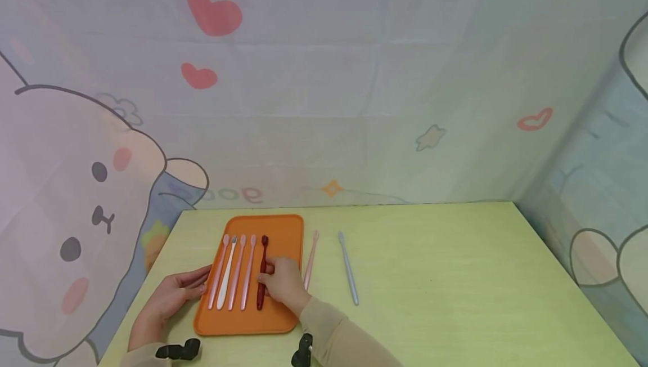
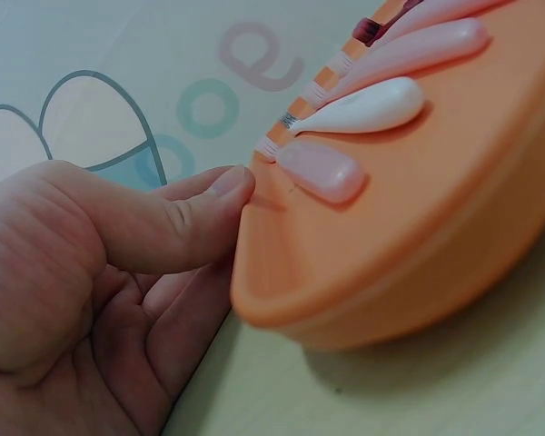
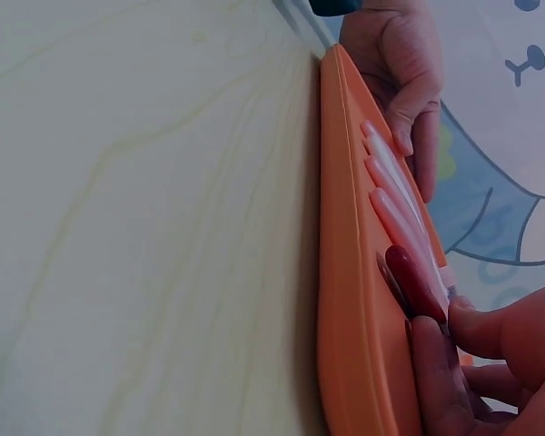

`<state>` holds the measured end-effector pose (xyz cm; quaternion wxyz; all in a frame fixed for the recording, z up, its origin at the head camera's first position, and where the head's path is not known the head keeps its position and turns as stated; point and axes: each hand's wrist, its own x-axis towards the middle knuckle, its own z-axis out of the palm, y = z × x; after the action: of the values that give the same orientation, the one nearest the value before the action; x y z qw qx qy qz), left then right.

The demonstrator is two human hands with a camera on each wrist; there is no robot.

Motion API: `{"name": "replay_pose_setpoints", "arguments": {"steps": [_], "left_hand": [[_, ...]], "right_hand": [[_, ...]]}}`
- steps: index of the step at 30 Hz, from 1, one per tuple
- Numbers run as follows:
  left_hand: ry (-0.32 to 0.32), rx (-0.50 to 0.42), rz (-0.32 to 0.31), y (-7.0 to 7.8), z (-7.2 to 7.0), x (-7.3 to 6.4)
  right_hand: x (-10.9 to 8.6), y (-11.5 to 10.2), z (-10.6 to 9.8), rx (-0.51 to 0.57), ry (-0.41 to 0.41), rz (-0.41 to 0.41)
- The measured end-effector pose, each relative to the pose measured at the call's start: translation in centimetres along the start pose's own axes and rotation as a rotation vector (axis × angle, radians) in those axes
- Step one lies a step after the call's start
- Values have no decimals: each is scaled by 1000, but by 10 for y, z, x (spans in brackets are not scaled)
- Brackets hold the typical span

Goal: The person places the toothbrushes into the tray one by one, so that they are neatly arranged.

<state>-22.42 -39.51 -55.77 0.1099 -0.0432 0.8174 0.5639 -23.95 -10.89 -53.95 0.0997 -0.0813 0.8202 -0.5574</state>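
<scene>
My right hand (image 1: 284,283) pinches a dark red toothbrush (image 1: 260,298) between thumb and fingers, over the right part of an orange tray (image 1: 283,233). To its left on the tray lie a white toothbrush (image 1: 226,274) and several pink toothbrushes (image 1: 237,274), side by side with heads pointing away. My left hand (image 1: 171,299) holds the tray's left edge; in the left wrist view its thumb (image 2: 227,182) lies at the rim, close to the nearest pink toothbrush (image 2: 322,171). The dark red handle (image 3: 413,282) shows close over the tray in the right wrist view.
Right of the tray, a pink toothbrush (image 1: 314,251) lies on the pale green table (image 1: 430,277), partly hidden by my right hand. A light blue toothbrush (image 1: 348,268) lies farther right. A printed cloth backdrop (image 1: 329,74) stands behind the table and along its sides.
</scene>
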Motion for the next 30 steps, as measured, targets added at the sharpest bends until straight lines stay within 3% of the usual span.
{"name": "replay_pose_setpoints", "arguments": {"steps": [11, 20, 30], "left_hand": [[-1, -21, -6, 2, 1, -2], [-7, -16, 3, 5, 1, -4], [-4, -4, 10, 5, 1, -4]], "right_hand": [[-3, 3, -4, -102, -7, -72], [-4, 3, -6, -81, -21, -45], [-5, 4, -10, -89, -29, -67]]}}
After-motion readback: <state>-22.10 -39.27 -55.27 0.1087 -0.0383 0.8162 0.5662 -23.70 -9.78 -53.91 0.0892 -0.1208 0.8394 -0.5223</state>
